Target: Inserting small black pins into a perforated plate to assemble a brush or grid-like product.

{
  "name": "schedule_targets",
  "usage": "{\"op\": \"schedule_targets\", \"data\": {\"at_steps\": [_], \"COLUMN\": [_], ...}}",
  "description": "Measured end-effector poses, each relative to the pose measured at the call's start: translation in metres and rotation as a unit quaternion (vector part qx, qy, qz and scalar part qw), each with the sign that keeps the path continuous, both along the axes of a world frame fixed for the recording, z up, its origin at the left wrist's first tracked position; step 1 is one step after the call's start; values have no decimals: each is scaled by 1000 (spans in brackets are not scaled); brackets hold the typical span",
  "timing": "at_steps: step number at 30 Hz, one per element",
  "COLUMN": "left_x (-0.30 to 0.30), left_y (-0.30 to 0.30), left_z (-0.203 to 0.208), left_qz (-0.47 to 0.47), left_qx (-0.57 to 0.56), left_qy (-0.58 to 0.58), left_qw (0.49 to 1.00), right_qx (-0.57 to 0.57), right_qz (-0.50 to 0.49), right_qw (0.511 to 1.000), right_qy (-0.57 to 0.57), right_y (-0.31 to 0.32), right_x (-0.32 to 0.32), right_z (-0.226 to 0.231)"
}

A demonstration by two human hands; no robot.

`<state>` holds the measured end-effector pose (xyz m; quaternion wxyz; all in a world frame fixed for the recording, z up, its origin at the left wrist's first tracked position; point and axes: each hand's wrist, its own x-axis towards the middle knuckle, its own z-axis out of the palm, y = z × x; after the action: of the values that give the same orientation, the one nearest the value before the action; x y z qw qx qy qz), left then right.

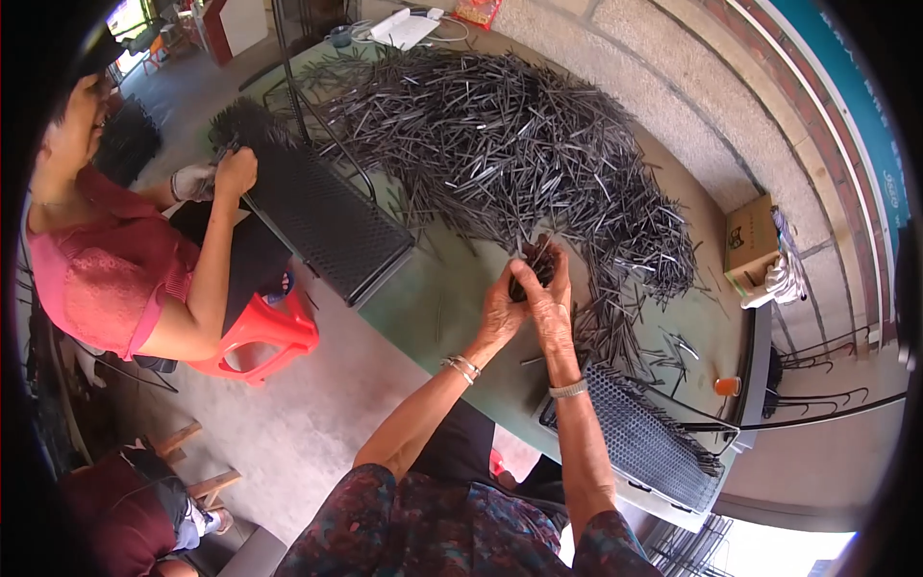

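Note:
My left hand (500, 310) and my right hand (552, 296) meet over the green table (433, 298), both closed around a small bundle of thin dark metal pins (536, 262). Just beyond the hands lies a huge heap of the same dark pins (500, 144), spread across the table. A black perforated tray (644, 442) with pins standing along its edge sits by my right forearm.
Another person in a pink top sits at the left, a hand (236, 171) on a second black perforated tray (322, 216). A red plastic stool (255, 332) stands below it. A cardboard box (752, 240), white gloves (784, 279) and an orange cup (728, 387) are at the right.

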<state>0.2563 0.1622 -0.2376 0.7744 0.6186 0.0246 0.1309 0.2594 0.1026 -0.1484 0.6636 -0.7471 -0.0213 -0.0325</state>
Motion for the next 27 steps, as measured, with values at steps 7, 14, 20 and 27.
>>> {"op": "schedule_targets", "data": {"at_steps": [7,14,20,27], "left_x": [5,19,24,34], "left_y": [5,10,1,23], "left_z": [28,7,-3,10], "left_qz": [-66,-148,-100,-135], "left_qx": [101,51,99,-120], "left_qy": [64,82,83,165], "left_qw": [991,984,987,970], "right_qx": [133,69,-124,-46], "right_qz": [9,107,0,-30], "right_qw": [991,991,988,992], "right_qy": [28,50,-93,-118], "right_y": [-18,-25,-24,-40], "right_x": [13,37,58,86], "right_z": [-3,8,11,30]}}
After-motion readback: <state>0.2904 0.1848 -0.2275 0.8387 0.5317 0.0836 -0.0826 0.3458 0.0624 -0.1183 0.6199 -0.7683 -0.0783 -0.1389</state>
